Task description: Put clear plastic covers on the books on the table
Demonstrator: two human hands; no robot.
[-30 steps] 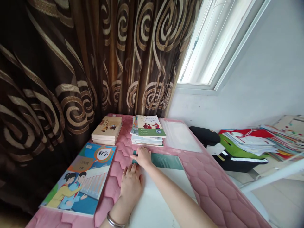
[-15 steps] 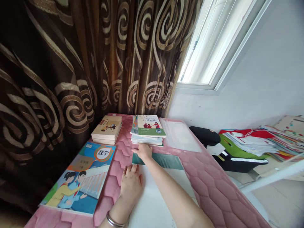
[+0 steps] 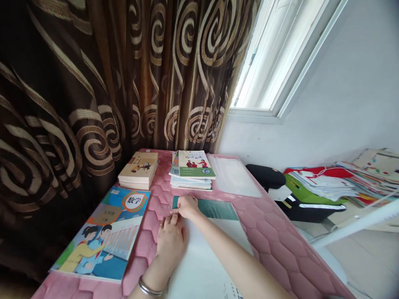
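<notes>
- You're live: your left hand point(image 3: 171, 243) lies flat, fingers spread, gripping nothing, at the white-covered book's edge.
- Your right hand point(image 3: 187, 207) has just dropped onto the teal band point(image 3: 218, 209), open, unclenched.
- The white-covered book point(image 3: 193, 265) sits at six o'clock, under your hands, on the pink quilted mat point(image 3: 274, 245).

1. A pink quilted cover point(image 3: 274, 245) with hexagon stitching carries everything here.
2. On it lies a glossy blue mathematics textbook point(image 3: 102, 234) with a cartoon cover.
3. Beside that sits a squared stack of tan paperback books point(image 3: 137, 170).
4. Next comes a stack of thin green-covered books point(image 3: 191, 170).
5. Then a clear plastic sheet point(image 3: 233, 176) lies flat.
6. Nearest is a large white sheet with a teal band point(image 3: 199, 265).
</notes>
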